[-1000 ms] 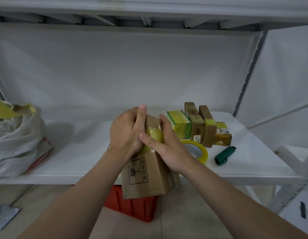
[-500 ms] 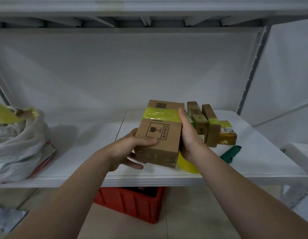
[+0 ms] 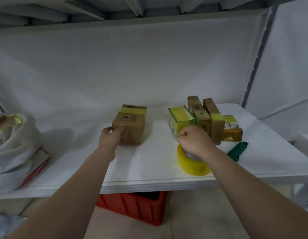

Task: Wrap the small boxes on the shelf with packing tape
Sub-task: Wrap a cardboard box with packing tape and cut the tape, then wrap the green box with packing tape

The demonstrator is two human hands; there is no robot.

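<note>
Head view, looking down along the white shelf [image 3: 149,169]. Out at centre, brown box [image 3: 130,125] flat on the board, yellow tape band across its top towards the back. Left hand [image 3: 111,138] right on it: fingers [image 3: 107,131] curled round the near left corner, thumb up on the top edge, holding firm. Over on the right, right hand [image 3: 194,140] bunched, fingers curled in, at the near corner of the green box [image 3: 180,119] wrapped in yellow tape; grasping something or nothing, cannot tell. Directly beneath that wrist, tape roll [image 3: 193,164] lying flat near the shelf edge. Beside the green box, two tall brown boxes [image 3: 214,123] standing on end, side by side and touching, then a low labelled box [image 3: 232,130]. Green cutter [image 3: 237,150] just in front of those. White sack [image 3: 13,149] far left, red crate [image 3: 137,207] down below.
</note>
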